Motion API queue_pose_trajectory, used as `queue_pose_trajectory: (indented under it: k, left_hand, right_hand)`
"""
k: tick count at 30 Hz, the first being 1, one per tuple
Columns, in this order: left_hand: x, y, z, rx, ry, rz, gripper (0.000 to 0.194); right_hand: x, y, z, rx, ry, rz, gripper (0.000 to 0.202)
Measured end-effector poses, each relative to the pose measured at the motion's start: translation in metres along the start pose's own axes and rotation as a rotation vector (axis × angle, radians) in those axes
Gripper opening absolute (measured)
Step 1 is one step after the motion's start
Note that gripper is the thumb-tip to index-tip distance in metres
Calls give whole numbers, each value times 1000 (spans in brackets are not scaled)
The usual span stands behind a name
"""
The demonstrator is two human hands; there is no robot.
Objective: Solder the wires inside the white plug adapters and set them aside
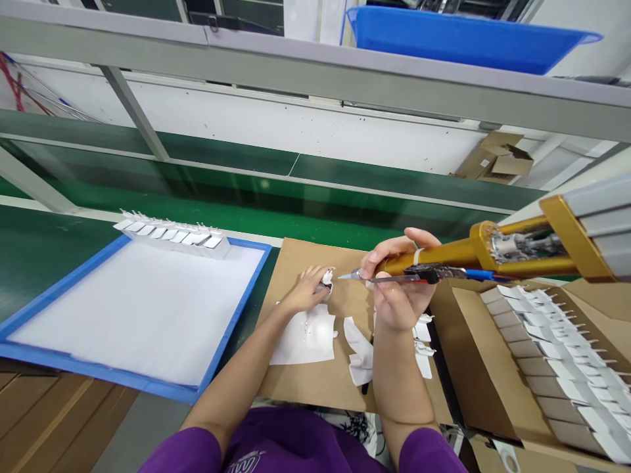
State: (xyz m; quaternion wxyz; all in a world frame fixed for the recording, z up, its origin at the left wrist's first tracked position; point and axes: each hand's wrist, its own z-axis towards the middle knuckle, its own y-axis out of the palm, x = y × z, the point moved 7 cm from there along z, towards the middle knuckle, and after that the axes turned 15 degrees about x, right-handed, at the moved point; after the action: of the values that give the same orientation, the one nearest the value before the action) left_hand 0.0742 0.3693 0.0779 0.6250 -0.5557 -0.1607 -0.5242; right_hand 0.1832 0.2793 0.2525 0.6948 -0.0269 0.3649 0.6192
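Observation:
On a brown cardboard sheet, my left hand has its fingers closed around a small white part. My right hand grips a gold, pen-like dispenser with a pale blue pointed tip. That tip points left, a short gap from the white part. Under my left wrist lies a white paper sheet with small specks. A torn white paper piece rests between my forearms. Several small white parts are partly hidden behind my right forearm.
A blue-rimmed tray with a white lining stands on the left, a row of white boxed pieces at its far edge. To the right, an open cardboard box holds rows of white pieces. A blue bin sits on the shelf above.

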Motion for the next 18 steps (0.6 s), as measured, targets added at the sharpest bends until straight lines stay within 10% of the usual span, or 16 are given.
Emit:
queue_pose_trajectory:
  k: [6, 18]
  left_hand:
    - [5, -4, -10, -66, 108, 209, 70]
    - [10, 4, -14, -47, 167, 140, 36]
  right_hand:
    - [0, 1, 1, -7, -7, 40, 46]
    - [1, 1, 1, -18, -27, 23, 47]
